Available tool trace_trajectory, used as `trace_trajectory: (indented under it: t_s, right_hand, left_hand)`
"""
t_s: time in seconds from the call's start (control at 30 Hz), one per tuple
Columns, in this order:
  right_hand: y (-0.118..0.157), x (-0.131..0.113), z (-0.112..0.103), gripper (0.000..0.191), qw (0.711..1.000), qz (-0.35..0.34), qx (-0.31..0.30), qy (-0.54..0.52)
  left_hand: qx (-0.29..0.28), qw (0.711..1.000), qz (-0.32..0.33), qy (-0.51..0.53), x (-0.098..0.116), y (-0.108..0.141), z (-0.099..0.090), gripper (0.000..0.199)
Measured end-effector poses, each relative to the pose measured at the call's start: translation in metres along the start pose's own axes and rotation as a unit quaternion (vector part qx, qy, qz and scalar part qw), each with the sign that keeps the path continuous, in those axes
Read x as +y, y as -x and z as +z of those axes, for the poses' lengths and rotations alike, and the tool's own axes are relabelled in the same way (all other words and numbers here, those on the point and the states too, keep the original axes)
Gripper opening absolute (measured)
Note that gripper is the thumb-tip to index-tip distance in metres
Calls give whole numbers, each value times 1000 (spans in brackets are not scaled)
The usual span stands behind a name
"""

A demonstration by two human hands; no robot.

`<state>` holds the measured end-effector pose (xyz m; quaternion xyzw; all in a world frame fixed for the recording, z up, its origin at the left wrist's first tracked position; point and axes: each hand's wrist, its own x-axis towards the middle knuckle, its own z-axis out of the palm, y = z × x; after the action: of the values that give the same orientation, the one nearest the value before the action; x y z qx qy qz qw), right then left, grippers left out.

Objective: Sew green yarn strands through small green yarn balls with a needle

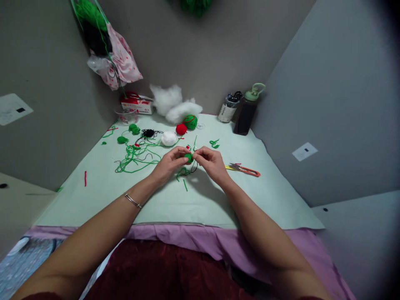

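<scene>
Over the middle of the pale table, my left hand [169,165] grips a small green yarn piece [188,158] between thumb and fingers. My right hand [210,161] is pinched at the right side of that piece; what lies between its fingertips is too small to make out. A dark strand hangs below the piece, and a bit of red and white shows just above it. Loose green yarn [134,160] lies tangled to the left of my left hand. Snips with orange handles [250,171] rest to the right of my right hand.
White [169,138], red [181,129] and green [190,121] yarn balls sit behind my hands, with white stuffing [168,100] by the wall. A dark bottle [245,116] and a pen holder [226,111] stand back right. A box [142,106] and clear cup [128,117] are back left.
</scene>
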<state>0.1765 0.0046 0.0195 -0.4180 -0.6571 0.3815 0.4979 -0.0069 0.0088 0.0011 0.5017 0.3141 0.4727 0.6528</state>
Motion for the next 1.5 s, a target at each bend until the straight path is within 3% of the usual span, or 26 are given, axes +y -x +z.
trace_trajectory:
  t_s: [0.23,0.37,0.53,0.67,1.1,1.3,1.5]
  right_hand:
    - [3,-2,-4,25,999,-24,-36,-24]
    - [6,-3,-5,37,998,-62,-17,23]
    - [8,-5,-4,9,988,-97,10,116]
    - [8,-7,-4,9,973,-140,37,179]
    - [10,-11,-3,12,970,-121,7,209]
    - [11,-10,0,11,972,-123,7,198]
    - [10,-2,5,10,987,-77,6,144]
  left_hand:
    - [10,998,0,55,5,-2,0,28]
    - [21,997,-7,69,7,-3,-2,32]
    - [30,997,2,69,7,-3,-3,32]
    - [31,998,13,60,7,-4,-5,33]
    - [59,996,18,60,10,-4,-5,32]
    - [69,996,12,46,9,-5,-6,36]
    - [57,996,2,70,8,-4,-6,33]
